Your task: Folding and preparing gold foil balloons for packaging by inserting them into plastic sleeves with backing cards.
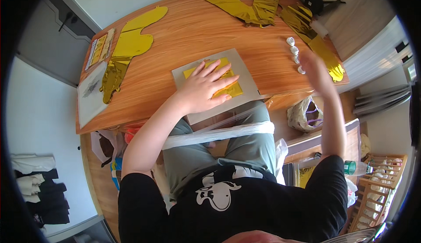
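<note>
My left hand [205,86] lies flat with its fingers spread, pressing on a folded gold foil sheet [234,89]. Under the foil is a grey board [250,83], which sits at the table's front edge and reaches over my lap. Over at the right of the table, my right hand [312,67] is beside a row of several small white round pieces [294,50], like little rolls or caps. Blur and the angle hide its fingers, so I cannot make out whether it holds one.
Flat gold foil balloons lie at the left [136,39], the far middle [237,6] and the right edge [318,46] of the wooden table [175,37]. A clear plastic sheet [92,94] is at the left edge. White plastic film [219,134] stretches across my thighs. A bin [302,113] stands below right.
</note>
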{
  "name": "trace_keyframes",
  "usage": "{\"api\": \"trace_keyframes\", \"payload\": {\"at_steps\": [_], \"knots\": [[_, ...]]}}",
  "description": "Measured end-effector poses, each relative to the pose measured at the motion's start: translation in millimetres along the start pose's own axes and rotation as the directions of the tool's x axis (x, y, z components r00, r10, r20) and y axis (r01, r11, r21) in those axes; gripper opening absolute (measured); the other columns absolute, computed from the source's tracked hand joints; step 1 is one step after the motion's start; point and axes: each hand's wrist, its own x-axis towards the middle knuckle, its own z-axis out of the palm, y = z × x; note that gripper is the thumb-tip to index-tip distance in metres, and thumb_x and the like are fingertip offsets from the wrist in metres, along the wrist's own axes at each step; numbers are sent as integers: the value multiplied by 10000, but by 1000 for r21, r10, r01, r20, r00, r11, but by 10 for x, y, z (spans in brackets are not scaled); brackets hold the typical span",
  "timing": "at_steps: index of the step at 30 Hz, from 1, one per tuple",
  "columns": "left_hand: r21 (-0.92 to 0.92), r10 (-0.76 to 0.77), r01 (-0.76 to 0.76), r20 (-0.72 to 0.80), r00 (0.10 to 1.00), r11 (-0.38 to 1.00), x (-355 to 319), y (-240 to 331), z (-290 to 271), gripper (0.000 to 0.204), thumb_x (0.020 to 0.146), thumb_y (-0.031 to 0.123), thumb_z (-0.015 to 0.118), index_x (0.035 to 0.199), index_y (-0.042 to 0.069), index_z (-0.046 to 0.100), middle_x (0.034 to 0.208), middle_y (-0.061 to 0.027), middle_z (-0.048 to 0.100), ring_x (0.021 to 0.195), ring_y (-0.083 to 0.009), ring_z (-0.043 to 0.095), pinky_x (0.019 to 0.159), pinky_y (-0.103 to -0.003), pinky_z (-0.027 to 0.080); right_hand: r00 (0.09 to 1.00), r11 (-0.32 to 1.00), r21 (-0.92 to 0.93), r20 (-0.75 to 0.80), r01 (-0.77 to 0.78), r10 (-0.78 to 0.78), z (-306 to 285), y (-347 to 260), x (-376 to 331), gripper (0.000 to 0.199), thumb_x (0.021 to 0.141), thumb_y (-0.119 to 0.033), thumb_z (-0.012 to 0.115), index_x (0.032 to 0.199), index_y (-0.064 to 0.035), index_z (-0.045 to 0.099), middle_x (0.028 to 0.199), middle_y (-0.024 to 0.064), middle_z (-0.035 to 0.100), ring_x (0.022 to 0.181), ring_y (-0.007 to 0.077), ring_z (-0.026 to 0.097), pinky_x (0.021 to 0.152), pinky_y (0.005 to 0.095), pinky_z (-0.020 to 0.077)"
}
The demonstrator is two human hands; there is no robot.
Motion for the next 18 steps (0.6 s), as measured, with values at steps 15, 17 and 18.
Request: {"api": "trace_keyframes", "payload": {"at_steps": [15,17,18], "knots": [[83,-10,19,-111,994,996,51,21,129,559,1075,500,395,1582,263,391,1646,-104,354,1531,-353,281,1248,-584,170,983,956,-234,-6,177,-184,722,-878,-828,70,835,-83,657,849,-21,629,887,135,610,893,351,592,816,436,492],[102,-5,17,-119,993,995,49,18,134,586,1071,510,399,1593,246,366,1646,-103,354,1533,-347,280,1248,-579,172,979,936,-325,-102,135,-176,815,-911,-829,68,829,-88,676,848,-35,638,884,121,615,886,340,596,810,430,491],[123,0,15,-123,992,992,53,19,137,615,1066,520,403,1605,229,341,1646,-102,355,1535,-342,279,1249,-575,175,964,910,-406,-198,83,-176,878,-942,-825,69,823,-94,694,847,-50,647,882,106,621,878,330,599,803,425,490]]}}
